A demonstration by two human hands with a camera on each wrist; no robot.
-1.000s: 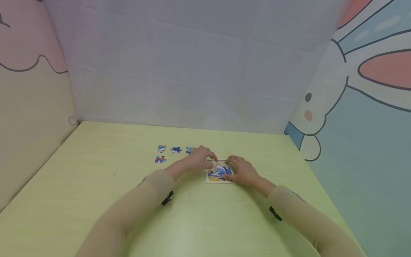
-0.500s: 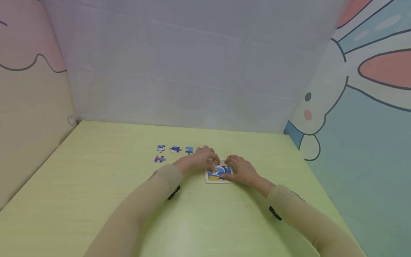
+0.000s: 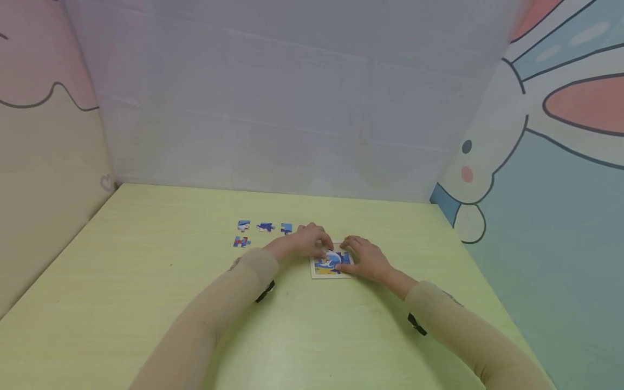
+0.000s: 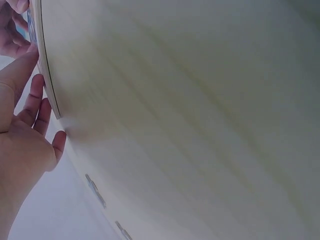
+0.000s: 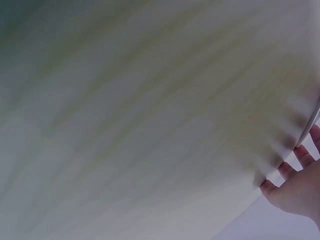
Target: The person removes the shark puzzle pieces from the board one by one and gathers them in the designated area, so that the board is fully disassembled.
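the puzzle board (image 3: 327, 269) lies flat on the desk (image 3: 146, 281) between both hands. the left hand (image 3: 304, 242) and right hand (image 3: 366, 259) press on it, fingers bent, equally near.

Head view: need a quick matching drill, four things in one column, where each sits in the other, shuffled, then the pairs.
Things:
1. left hand
2. right hand
3. loose puzzle pieces
4. rabbit drawing

Places:
A. on the wall panel to the right of the table
B. on the right side of the puzzle board
C. on the table, left of the board
D. at the board's upper left corner

Pairs: 1-D, 2-B, 3-C, 4-A
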